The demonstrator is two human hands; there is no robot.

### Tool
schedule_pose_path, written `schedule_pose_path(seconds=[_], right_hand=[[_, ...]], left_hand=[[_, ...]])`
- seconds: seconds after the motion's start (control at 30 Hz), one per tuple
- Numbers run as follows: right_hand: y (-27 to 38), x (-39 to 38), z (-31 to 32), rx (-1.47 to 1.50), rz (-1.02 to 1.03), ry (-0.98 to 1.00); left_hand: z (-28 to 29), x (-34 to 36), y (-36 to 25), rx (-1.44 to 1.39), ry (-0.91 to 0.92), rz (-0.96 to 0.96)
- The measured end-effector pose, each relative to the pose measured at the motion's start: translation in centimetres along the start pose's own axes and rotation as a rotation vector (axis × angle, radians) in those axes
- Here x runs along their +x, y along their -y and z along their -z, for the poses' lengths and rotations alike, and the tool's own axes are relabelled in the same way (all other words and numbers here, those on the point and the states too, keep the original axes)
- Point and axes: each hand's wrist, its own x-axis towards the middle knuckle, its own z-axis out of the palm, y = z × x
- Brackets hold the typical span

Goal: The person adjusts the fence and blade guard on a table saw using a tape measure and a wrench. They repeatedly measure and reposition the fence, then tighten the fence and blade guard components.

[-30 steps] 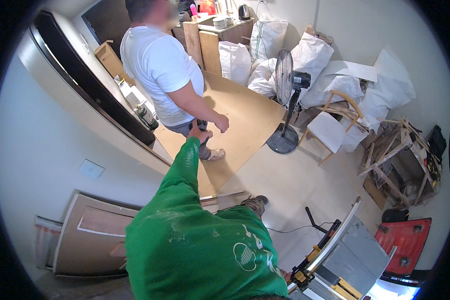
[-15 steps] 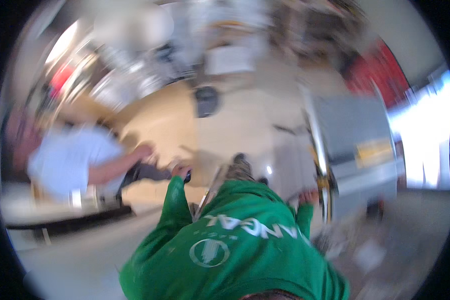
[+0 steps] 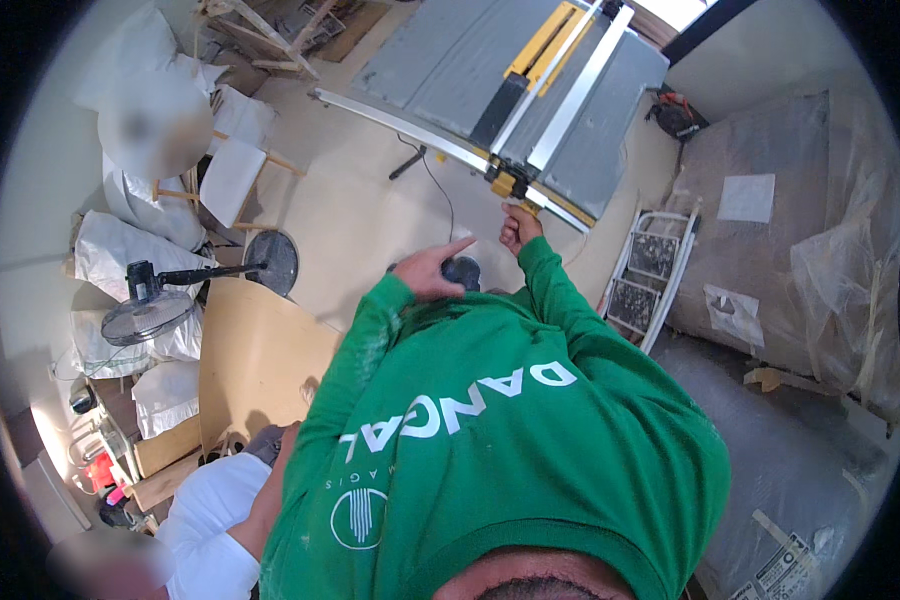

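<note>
A table saw (image 3: 410,75) with a grey top stands ahead of me to the right. An aluminium rip fence (image 3: 580,90) crosses it, with a yellow throat insert (image 3: 542,45) alongside. My right hand (image 3: 517,230) is at the near rail, its fingers closed around the yellow fence handle (image 3: 526,206). My left hand (image 3: 432,272) is in front of my body, thumb and fingers spread, with nothing visible in it. Below it one dark shoe (image 3: 461,271) shows.
A folding step ladder (image 3: 650,265) leans at the right beside a large plastic-wrapped stack (image 3: 750,150). To the left are a standing fan (image 3: 150,310), a bent tan board (image 3: 245,350), white sacks (image 3: 120,250) and a chair (image 3: 232,180). A person in a white shirt (image 3: 210,530) is close at lower left.
My view has swung right, bringing the saw ahead of me. My right hand has come to the fence handle. My left hand, earlier around a dark object, is now spread.
</note>
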Motion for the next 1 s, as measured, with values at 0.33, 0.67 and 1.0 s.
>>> schedule_pose_path(seconds=[0.33, 0.67, 1.0], right_hand=[[-0.1, 0.7, 0.4, -0.056, 0.132, 0.032], [2.1, 3.7, 5.0, 0.018, -0.121, 0.477], [1.5, 3.5, 4.1, 0.199, -0.223, 0.67]], left_hand=[[0.9, 9.3, -8.1, 0.272, -0.232, -0.003], [-3.3, 10.2, 0.7, 0.009, 0.031, -0.063], [-12.1, -12.4, 21.7, -0.349, -0.506, 0.887]])
